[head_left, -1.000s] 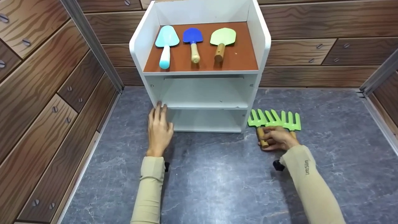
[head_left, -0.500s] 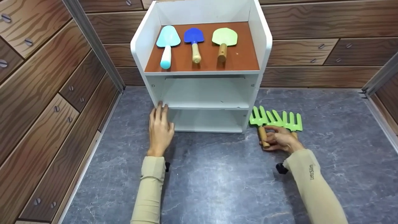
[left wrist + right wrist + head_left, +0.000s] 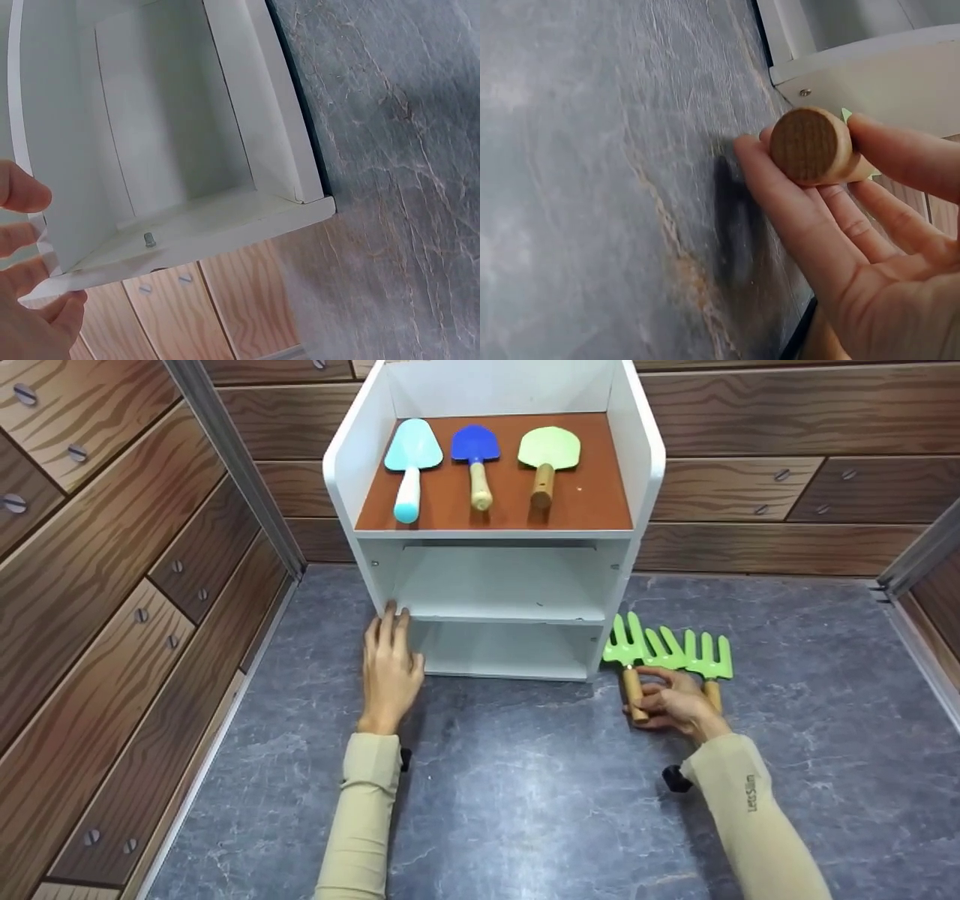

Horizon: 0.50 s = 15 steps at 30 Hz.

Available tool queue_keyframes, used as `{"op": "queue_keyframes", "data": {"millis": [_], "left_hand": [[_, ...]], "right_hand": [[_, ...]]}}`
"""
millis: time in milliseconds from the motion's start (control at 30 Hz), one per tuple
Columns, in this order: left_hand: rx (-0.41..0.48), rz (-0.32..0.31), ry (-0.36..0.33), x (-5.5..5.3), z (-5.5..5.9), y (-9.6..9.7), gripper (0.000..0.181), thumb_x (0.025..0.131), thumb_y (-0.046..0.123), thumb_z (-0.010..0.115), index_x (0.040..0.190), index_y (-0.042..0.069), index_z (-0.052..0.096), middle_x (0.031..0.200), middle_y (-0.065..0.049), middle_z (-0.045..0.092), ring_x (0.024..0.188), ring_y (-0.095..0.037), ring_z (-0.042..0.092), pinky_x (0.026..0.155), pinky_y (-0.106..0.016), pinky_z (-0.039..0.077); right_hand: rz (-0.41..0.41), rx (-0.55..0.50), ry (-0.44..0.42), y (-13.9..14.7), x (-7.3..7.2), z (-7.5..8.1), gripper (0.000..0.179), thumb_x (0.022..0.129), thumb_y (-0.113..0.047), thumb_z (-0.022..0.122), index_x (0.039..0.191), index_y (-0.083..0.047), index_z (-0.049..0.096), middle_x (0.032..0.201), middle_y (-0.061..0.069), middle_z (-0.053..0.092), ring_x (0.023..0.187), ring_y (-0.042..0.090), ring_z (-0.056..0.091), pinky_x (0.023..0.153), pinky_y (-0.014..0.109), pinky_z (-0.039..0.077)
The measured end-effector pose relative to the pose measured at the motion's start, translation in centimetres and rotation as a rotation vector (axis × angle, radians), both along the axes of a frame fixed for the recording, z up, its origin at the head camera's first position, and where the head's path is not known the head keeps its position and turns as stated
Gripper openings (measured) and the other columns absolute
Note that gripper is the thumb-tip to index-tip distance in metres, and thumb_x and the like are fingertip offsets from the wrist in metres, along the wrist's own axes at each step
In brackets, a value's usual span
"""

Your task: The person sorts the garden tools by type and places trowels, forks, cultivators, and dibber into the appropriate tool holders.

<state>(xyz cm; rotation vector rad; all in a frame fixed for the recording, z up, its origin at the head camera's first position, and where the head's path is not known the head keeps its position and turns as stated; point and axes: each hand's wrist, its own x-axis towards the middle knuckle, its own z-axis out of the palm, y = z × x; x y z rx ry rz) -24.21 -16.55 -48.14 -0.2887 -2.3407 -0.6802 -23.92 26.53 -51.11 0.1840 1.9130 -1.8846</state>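
Observation:
My left hand point(image 3: 391, 682) rests at the left front edge of a white shelf unit point(image 3: 491, 619). In the left wrist view its fingers point(image 3: 64, 319) lie on either side of the side panel's edge. My right hand point(image 3: 679, 705) holds a green hand fork point(image 3: 624, 649) by its wooden handle, tines pointing away, beside the unit's right side. The round handle end point(image 3: 804, 146) sits between thumb and fingers in the right wrist view. Two more green forked tools, a middle one point(image 3: 664, 651) and a right one point(image 3: 709, 660), lie behind and beside my right hand, the middle one's handle hidden.
On the unit's brown top lie a light-blue trowel point(image 3: 412, 450), a blue trowel point(image 3: 475, 446) and a light-green trowel point(image 3: 550, 450). Wood-patterned walls point(image 3: 795, 536) stand behind and to the left. The floor point(image 3: 517, 810) is grey and marbled.
The held hand fork has shifted slightly relative to the other tools, its tines rising a little. My left hand stays at the unit's edge. The whole view has drifted slightly.

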Motion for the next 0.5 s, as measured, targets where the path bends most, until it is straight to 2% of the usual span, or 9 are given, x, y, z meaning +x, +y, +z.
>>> {"op": "queue_keyframes", "data": {"millis": [267, 500], "left_hand": [[-0.007, 0.004, -0.004, 0.1, 0.0, -0.1, 0.061, 0.082, -0.005, 0.066, 0.141, -0.009, 0.051, 0.150, -0.028, 0.044, 0.129, -0.053, 0.043, 0.111, -0.060, 0.038], [0.006, -0.003, -0.008, 0.0, 0.0, 0.1, 0.062, 0.081, -0.005, 0.068, 0.141, -0.009, 0.051, 0.150, -0.029, 0.043, 0.129, -0.053, 0.042, 0.110, -0.060, 0.038]], "right_hand": [[-0.013, -0.007, 0.046, -0.4, 1.2, -0.1, 0.077, 0.090, 0.015, 0.058, 0.157, 0.007, 0.019, 0.114, 0.013, 0.065, 0.090, 0.025, 0.074, 0.073, 0.041, 0.063], [-0.051, 0.003, 0.056, -0.6, 2.1, -0.7, 0.074, 0.089, 0.016, 0.060, 0.155, 0.005, 0.026, 0.106, 0.007, 0.065, 0.089, 0.023, 0.074, 0.068, 0.038, 0.062]]}}
